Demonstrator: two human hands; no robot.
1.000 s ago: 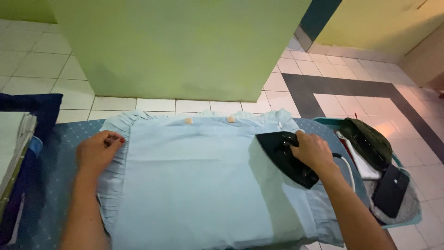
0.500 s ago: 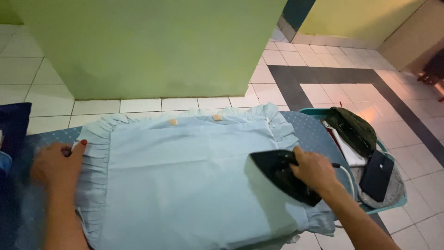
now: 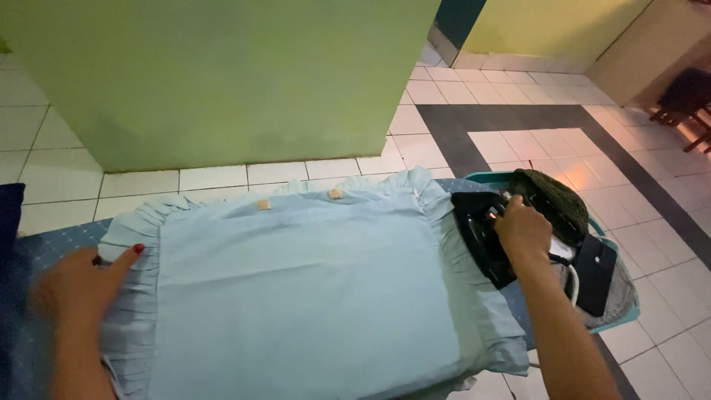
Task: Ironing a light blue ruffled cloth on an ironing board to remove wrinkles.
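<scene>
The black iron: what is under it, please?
The black iron, held by the right hand, rests over the frilled right edge of the light blue pillowcase. What lies directly beneath its soleplate is covered.

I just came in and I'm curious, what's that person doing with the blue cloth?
A person is ironing a light blue ruffled pillowcase spread flat on an ironing board. The right hand grips the handle of a black iron, which sits at the pillowcase's right ruffled edge. The left hand presses on the left ruffle, holding the fabric flat. Beside the iron, a teal basket holds a dark green cloth and other items.
</scene>
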